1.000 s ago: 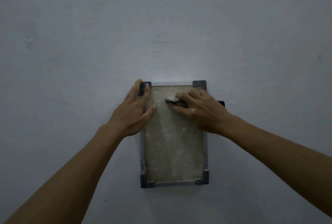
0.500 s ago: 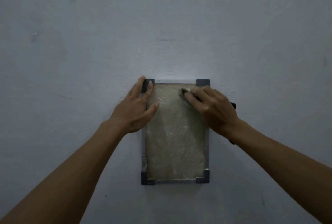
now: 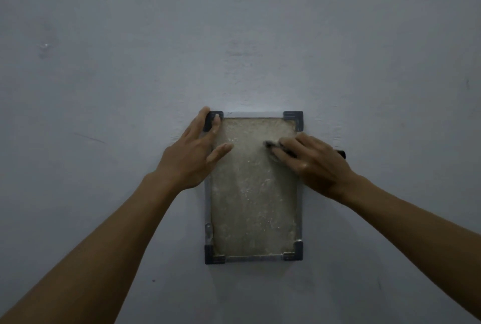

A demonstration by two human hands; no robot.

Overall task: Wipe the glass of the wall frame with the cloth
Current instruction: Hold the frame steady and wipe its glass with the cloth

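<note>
On the wall [image 3: 104, 193] hangs the frame [image 3: 253, 258], and its glass [image 3: 252, 193] looks dusty and speckled nearly all over, so I think most of the wiping is left to do, above all the middle and bottom parts. The left hand [image 3: 192, 157] lies flat with its fingers [image 3: 215, 126] spread on the top left corner, holding the frame steady. The right hand [image 3: 312, 165] presses the small cloth [image 3: 270, 144] on the upper right part of the glass, and the cloth peeks out from under its fingertips, which lie close together.
</note>
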